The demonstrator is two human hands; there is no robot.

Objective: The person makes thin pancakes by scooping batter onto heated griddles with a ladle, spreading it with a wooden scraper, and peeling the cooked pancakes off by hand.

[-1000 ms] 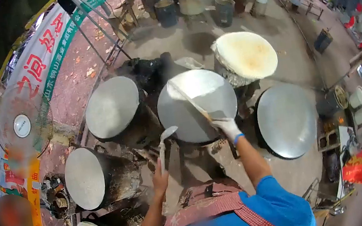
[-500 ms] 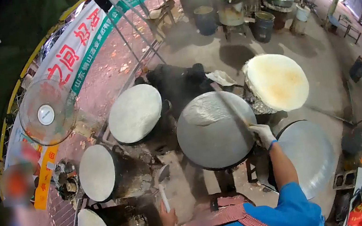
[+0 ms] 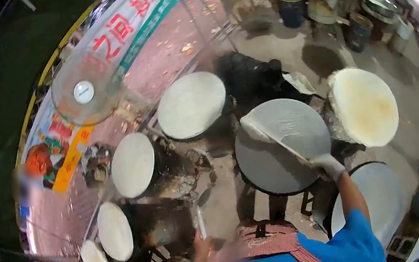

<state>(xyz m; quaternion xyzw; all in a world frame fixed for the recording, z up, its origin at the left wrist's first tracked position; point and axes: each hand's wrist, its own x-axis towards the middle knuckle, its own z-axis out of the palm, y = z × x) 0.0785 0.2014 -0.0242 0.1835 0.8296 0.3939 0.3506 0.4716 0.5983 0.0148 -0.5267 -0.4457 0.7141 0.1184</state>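
Gripping a ladle (image 3: 201,224) and a stick (image 3: 290,150), one per hand.
Clasping the ladle low with the left hand (image 3: 201,247), pointing its bowl away from the fingers. Reaching farther forward with the gloved right hand (image 3: 330,164), with fingers closed around the stick, slanting it away leftward from them over a round griddle (image 3: 285,175), to a pale mass (image 3: 254,127).

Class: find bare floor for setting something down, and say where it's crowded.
Bare floor lies right of the browned round and between it and the far drums. Crowded: the left side, beyond the ladle, among pale rounds.
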